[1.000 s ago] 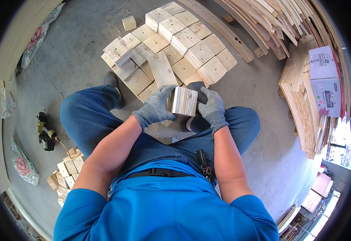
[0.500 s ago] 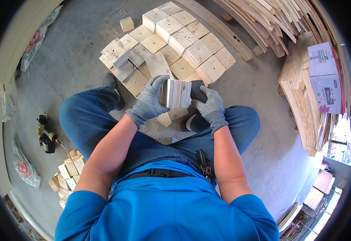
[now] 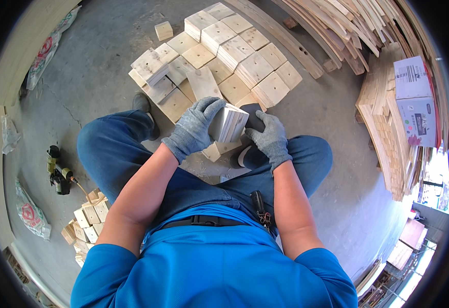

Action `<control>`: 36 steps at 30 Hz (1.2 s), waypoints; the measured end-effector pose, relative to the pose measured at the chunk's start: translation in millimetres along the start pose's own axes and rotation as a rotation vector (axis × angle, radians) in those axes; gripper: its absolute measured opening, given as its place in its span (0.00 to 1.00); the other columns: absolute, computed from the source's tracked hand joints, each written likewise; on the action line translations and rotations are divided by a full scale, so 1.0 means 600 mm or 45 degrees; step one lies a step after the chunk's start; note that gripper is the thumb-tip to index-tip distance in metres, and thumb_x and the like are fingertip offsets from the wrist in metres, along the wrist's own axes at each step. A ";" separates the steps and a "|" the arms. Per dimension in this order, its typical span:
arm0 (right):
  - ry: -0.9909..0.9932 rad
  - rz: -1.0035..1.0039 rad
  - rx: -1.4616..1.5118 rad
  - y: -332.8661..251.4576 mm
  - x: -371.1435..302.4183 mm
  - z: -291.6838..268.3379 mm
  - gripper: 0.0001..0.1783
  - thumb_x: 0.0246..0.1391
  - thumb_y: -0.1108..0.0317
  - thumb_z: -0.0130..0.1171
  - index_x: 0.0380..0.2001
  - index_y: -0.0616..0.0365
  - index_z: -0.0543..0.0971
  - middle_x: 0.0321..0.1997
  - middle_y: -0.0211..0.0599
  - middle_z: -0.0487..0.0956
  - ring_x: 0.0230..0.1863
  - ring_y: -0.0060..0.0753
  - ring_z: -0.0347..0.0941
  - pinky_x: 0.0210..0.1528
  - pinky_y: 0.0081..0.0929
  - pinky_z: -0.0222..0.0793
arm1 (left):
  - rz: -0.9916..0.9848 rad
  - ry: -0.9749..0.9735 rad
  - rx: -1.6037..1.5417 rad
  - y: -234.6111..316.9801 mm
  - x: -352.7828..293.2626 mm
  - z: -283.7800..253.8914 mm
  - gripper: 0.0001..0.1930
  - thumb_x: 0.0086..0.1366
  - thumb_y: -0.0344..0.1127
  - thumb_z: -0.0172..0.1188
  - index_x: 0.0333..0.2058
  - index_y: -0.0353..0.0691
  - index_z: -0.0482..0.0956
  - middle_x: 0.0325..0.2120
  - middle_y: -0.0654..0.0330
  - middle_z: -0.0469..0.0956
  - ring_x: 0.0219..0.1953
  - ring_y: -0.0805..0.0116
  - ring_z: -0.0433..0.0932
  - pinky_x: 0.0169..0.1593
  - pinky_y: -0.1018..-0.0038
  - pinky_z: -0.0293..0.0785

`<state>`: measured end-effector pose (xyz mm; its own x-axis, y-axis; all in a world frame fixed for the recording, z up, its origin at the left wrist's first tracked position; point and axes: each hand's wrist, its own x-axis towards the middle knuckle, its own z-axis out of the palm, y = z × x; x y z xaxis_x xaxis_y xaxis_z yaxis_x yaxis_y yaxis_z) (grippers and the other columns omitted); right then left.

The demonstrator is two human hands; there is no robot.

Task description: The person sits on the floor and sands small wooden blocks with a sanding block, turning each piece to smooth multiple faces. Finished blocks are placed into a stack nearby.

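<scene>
My left hand (image 3: 196, 127), in a grey knit glove, grips a layered wooden block (image 3: 233, 122) from its left side. The block is tilted, with its striped edge and part of a paler face showing. In my gloved right hand (image 3: 270, 137) is a dark grey sheet that looks like sandpaper (image 3: 254, 116), bent and held close to the block's right side. Whether the sheet touches the block I cannot tell. Just beyond my hands a flat wooden piece (image 3: 202, 82) lies slanted on top of a stack of square wooden blocks (image 3: 255, 68), several with a small hole in the top.
A single block (image 3: 163, 31) sits apart beyond the stack. At left are a nail gun with a hose (image 3: 57, 172), a pile of small blocks (image 3: 88, 220) and a printed bag (image 3: 31, 211). Long boards (image 3: 332, 31) and a cardboard box (image 3: 417, 100) on stacked wood stand at right.
The block has turned in my left hand, from its striped edge squarely toward me to an angled view of a corner. My right hand with the sandpaper has hardly moved.
</scene>
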<state>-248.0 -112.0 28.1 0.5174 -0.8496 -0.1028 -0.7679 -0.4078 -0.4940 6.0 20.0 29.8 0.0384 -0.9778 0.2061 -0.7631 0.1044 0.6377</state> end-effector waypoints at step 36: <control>0.000 -0.040 0.040 -0.004 -0.001 0.000 0.39 0.45 0.52 0.80 0.61 0.55 0.83 0.61 0.51 0.82 0.64 0.57 0.76 0.69 0.49 0.71 | -0.743 0.048 -0.759 0.018 -0.011 0.004 0.56 0.52 0.45 0.87 0.75 0.40 0.63 0.62 0.44 0.76 0.62 0.56 0.79 0.66 0.63 0.78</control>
<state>-246.4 -110.6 29.6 0.5412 -0.8364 -0.0871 -0.7390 -0.4237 -0.5238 -4.1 27.0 33.3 0.3513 -0.8989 -0.2617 -0.1446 -0.3282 0.9335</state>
